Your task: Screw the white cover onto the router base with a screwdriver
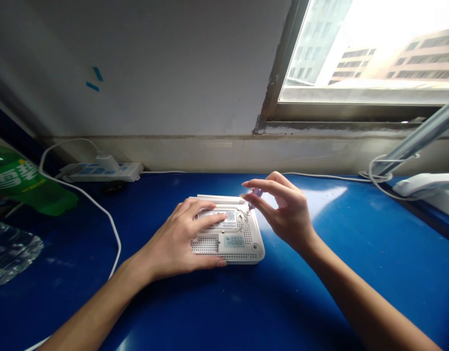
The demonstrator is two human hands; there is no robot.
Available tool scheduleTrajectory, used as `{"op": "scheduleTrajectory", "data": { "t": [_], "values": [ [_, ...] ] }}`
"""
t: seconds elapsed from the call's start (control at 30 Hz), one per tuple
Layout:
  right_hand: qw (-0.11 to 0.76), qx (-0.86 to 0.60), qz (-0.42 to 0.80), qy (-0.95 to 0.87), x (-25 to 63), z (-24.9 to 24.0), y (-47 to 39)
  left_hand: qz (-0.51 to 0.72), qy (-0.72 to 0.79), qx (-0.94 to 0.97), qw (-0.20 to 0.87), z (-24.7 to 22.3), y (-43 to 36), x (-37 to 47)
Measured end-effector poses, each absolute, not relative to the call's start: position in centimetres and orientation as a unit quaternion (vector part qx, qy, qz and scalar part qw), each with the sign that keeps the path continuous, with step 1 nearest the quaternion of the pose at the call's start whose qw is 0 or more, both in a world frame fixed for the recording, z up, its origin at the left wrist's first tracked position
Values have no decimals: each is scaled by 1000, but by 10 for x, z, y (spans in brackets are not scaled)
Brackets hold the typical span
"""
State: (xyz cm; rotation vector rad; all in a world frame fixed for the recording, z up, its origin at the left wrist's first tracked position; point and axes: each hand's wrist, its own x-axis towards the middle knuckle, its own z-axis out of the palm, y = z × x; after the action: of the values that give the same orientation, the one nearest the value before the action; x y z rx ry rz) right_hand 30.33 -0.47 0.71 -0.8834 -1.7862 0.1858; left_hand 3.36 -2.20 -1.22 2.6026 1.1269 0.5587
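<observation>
Here's the box point(226, 232), flat on the blue table point(268, 302) in the middle, its vented, labelled face up. The left hand point(180, 229) is spread over its left half, fingers across the label point(230, 219), thumb along the near edge. Over at the far right corner, the right hand point(285, 209) pinches a small purple driver point(257, 192) between thumb and forefinger, tip angled down at a round recess; whether it's fully seated, I can't tell. Looks like a screw being worked, and that calls for an upright shaft, steady downward pressure and a firm left hand, lest the tip slip.

Outward now! A white cable point(119, 248) loops down on the left and runs under the left forearm, so it could snag. Beyond it, a green bottle point(30, 185) and a clear bottle point(12, 251); a power strip point(131, 171) sits by the wall. Off right, a metal pole point(421, 136) slants past a white device point(429, 187). Nothing blocks the corner but the right hand's own fingers.
</observation>
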Motion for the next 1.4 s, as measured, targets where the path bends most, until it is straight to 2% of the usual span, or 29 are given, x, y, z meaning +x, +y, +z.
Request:
{"op": "scheduleTrajectory", "data": {
  "t": [0.13, 0.23, 0.43, 0.63, 0.87, 1.07, 1.27, 1.4],
  "values": [
    [512, -332, 149, -778, 306, 1, -3, 198, 378, 896, 127, -13, -21, 34],
    [526, -335, 187, -759, 305, -3, -2, 197, 376, 896, 126, -13, -21, 34],
    [553, -394, 72, -731, 300, -4, -2, 193, 384, 895, 119, -13, -21, 33],
    [536, -344, 205, -743, 305, -6, -1, 208, 376, 894, 125, -15, -21, 32],
    [562, -384, 122, -722, 306, -2, -1, 198, 386, 891, 131, -14, -20, 33],
    [524, -315, 193, -767, 311, 1, -3, 200, 383, 891, 136, -14, -20, 33],
    [540, -363, 64, -756, 306, 6, -5, 187, 391, 891, 133, -12, -22, 34],
    [535, -336, 88, -770, 304, 3, -4, 182, 388, 894, 128, -13, -21, 34]
  ]
}}
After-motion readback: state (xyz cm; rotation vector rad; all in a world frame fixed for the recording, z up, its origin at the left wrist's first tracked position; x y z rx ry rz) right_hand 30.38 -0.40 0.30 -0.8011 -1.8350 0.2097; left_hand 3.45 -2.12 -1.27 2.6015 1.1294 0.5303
